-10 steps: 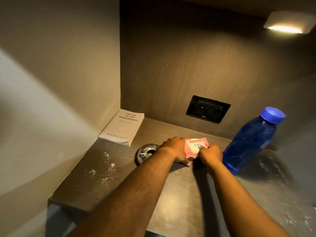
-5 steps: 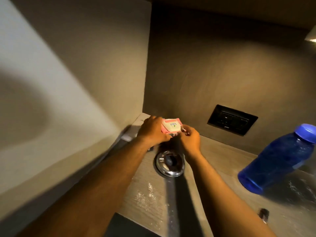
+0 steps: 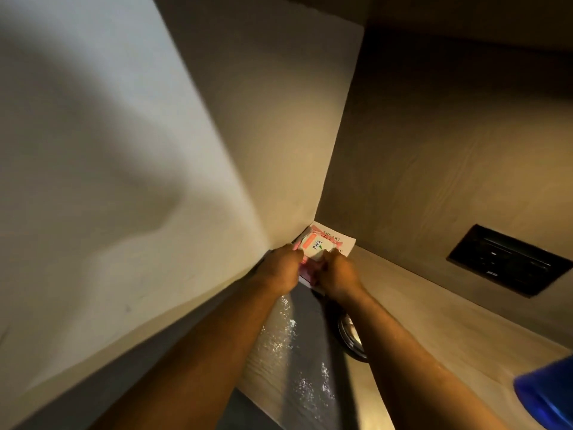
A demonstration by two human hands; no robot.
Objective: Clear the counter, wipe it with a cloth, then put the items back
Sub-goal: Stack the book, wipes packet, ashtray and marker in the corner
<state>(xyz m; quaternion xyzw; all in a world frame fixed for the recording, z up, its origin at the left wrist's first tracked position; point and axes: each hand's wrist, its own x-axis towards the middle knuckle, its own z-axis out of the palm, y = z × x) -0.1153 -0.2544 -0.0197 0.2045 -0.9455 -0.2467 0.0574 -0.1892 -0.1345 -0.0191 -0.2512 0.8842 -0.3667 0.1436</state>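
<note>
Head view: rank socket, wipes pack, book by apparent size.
1. Socket, clearly largest.
2. Wipes pack and book: unsure. The pack and both hands hide most of the book, so only its corner shows, smaller than the pack.

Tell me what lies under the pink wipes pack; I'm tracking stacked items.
Under the pink wipes pack, held by both hands, lies the white book in the corner. Most of its cover is hidden; contact cannot be told.

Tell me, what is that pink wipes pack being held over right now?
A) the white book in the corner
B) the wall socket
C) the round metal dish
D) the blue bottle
A: both hands, left hand and right hand, grip the pink wipes pack right above the white book lying in the corner.
</note>
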